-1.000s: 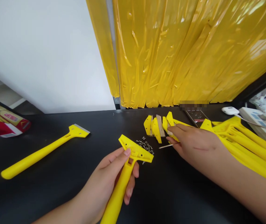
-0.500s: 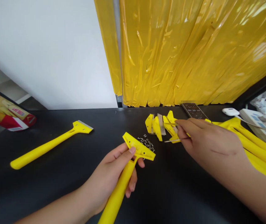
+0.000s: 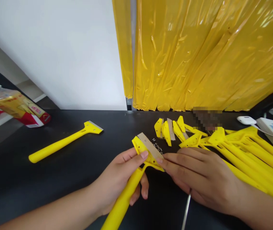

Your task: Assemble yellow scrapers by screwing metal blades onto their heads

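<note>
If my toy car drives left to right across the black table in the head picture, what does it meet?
Yellow scraper → left hand holding another scraper → right hand → pile of yellow scrapers

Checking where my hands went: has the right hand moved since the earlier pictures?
Yes, the right hand has moved back from the row of yellow scraper heads, and now touches the scraper in the left hand.

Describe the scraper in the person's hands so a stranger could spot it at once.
On the black workbench, below the yellow plastic curtain, look between the two hands. This yellow scraper is gripped by its handle in the left hand, the right hand at its head. Unlike its neighbours, it is held up, a tan strip along its edge.
</note>
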### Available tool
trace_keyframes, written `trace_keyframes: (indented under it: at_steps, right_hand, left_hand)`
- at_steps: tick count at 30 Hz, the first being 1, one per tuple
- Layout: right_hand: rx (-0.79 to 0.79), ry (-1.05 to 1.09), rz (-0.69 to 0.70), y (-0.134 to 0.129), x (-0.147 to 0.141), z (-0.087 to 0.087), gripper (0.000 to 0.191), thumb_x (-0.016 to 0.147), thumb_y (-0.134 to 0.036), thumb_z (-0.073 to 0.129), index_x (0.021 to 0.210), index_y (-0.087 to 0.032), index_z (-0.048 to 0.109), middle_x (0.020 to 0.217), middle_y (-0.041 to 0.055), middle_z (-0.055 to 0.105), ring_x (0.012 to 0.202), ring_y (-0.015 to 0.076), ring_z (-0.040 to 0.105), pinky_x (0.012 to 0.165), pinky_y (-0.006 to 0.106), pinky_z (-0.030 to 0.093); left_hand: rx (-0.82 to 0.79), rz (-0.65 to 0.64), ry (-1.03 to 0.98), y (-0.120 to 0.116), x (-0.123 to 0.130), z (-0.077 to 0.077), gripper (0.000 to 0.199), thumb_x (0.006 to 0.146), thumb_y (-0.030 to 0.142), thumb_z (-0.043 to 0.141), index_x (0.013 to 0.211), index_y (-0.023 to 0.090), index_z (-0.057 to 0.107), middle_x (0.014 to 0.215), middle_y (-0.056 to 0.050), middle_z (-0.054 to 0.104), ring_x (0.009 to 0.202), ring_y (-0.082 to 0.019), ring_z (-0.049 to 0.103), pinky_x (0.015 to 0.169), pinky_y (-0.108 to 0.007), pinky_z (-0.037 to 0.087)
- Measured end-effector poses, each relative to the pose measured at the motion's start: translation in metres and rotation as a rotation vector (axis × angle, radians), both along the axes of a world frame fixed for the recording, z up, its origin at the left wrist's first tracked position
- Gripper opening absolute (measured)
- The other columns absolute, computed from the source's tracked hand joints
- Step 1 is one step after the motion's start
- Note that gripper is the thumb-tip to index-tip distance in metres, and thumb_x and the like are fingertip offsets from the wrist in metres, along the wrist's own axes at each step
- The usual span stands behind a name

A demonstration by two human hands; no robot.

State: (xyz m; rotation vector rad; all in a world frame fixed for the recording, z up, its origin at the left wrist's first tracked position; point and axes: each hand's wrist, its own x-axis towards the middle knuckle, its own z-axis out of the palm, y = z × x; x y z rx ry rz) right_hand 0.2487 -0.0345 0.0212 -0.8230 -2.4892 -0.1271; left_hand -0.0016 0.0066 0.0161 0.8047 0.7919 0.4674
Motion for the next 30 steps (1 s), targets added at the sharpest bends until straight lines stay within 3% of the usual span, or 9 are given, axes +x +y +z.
trace_keyframes:
  at_steps: [5,12,16,18,21,23,27,30]
  right_hand:
    - [-0.140,0.135,0.027,0.003,-0.001,0.001,0.044,0.097,-0.005,0.063,0.141,-0.014,0.066,0.125,0.0114,0.078,0.098,0.0225,0.073,0.081,0.037,0.064]
    - [-0.394,0.467,0.090,0.011,-0.012,-0.005,0.042,0.097,0.000,0.062,0.133,-0.020,0.070,0.110,0.0080,0.076,0.099,0.0167,0.072,0.086,0.030,0.061]
    - [-0.671,0.533,0.042,0.008,-0.015,-0.007,0.026,0.101,-0.007,0.062,0.119,-0.023,0.071,0.097,0.0021,0.071,0.085,0.0134,0.068,0.076,0.026,0.057]
    - [-0.845,0.579,-0.038,0.003,-0.016,-0.010,0.023,0.102,-0.013,0.063,0.121,-0.026,0.067,0.094,0.0000,0.067,0.081,0.0133,0.065,0.071,0.025,0.055]
    - [-1.040,0.697,-0.105,-0.004,-0.020,-0.016,0.035,0.101,-0.019,0.065,0.134,-0.031,0.057,0.091,-0.0031,0.062,0.074,0.0123,0.061,0.067,0.024,0.053]
    - [-1.099,0.736,-0.128,-0.005,-0.023,-0.018,0.035,0.101,-0.020,0.067,0.133,-0.030,0.056,0.087,-0.0048,0.059,0.071,0.0112,0.058,0.066,0.023,0.051]
    - [-1.161,0.706,-0.163,-0.003,-0.024,-0.018,0.014,0.102,-0.024,0.065,0.116,-0.025,0.065,0.079,-0.0059,0.053,0.068,0.0103,0.053,0.063,0.021,0.047]
    - [-1.161,0.678,-0.163,0.000,-0.022,-0.016,0.015,0.103,-0.022,0.063,0.118,-0.025,0.065,0.078,-0.0056,0.053,0.068,0.0109,0.053,0.063,0.022,0.046]
  left_hand:
    - [-0.010,0.006,-0.015,0.001,0.002,0.003,0.030,0.105,0.047,0.060,0.112,0.018,0.065,0.054,-0.002,0.068,0.034,-0.009,0.050,0.031,-0.012,0.039]
    - [0.006,-0.006,0.018,0.001,0.002,0.002,0.031,0.102,0.048,0.065,0.100,0.018,0.066,0.080,-0.005,0.075,0.040,-0.006,0.055,0.032,-0.011,0.040]
    - [0.030,-0.079,0.092,0.001,0.002,0.000,0.034,0.100,0.051,0.067,0.099,0.018,0.067,0.080,-0.004,0.075,0.042,-0.007,0.057,0.034,-0.012,0.043]
    - [0.047,-0.131,0.134,0.000,0.001,-0.001,0.035,0.100,0.053,0.067,0.097,0.018,0.068,0.080,-0.004,0.075,0.043,-0.007,0.057,0.034,-0.012,0.044]
    - [0.047,-0.203,0.175,-0.003,0.000,-0.004,0.035,0.099,0.054,0.067,0.096,0.019,0.067,0.079,-0.004,0.075,0.043,-0.008,0.057,0.033,-0.013,0.044]
    - [0.054,-0.230,0.180,-0.004,-0.001,-0.005,0.034,0.100,0.053,0.066,0.096,0.019,0.067,0.079,-0.003,0.075,0.044,-0.008,0.057,0.033,-0.013,0.043]
    - [0.089,-0.236,0.191,-0.005,-0.001,-0.007,0.035,0.101,0.053,0.064,0.096,0.019,0.067,0.081,-0.002,0.074,0.045,-0.007,0.057,0.034,-0.012,0.043]
    - [0.106,-0.200,0.197,-0.005,0.000,-0.007,0.037,0.101,0.055,0.062,0.094,0.019,0.066,0.082,-0.003,0.074,0.046,-0.007,0.057,0.034,-0.012,0.044]
